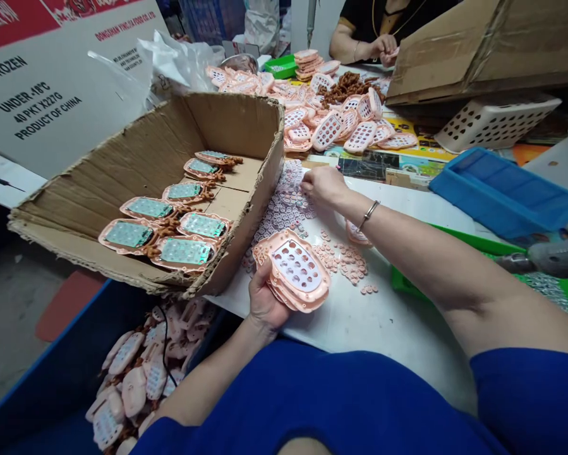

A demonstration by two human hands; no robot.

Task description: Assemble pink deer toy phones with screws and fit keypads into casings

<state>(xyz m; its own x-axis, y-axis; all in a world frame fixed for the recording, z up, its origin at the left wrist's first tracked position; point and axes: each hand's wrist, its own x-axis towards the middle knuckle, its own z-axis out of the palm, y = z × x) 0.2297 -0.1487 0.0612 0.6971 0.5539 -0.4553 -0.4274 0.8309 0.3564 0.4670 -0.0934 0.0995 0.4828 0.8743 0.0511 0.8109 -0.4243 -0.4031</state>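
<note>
My left hand grips a small stack of pink plastic shells, thumb on top; the upper one shows a white panel with rows of round holes. My right hand reaches over a spread of small white button pieces, its fingertips pinched together among them. What lies between those fingertips is too small to make out. Small pink pieces are scattered on the white table right of the held shells. Another pink shell lies partly hidden under my right forearm.
A cardboard box at left holds several shells with green circuit boards. Shells pile up at the back. At right are a blue tray, a green tray and a power screwdriver. A co-worker's hands show beyond.
</note>
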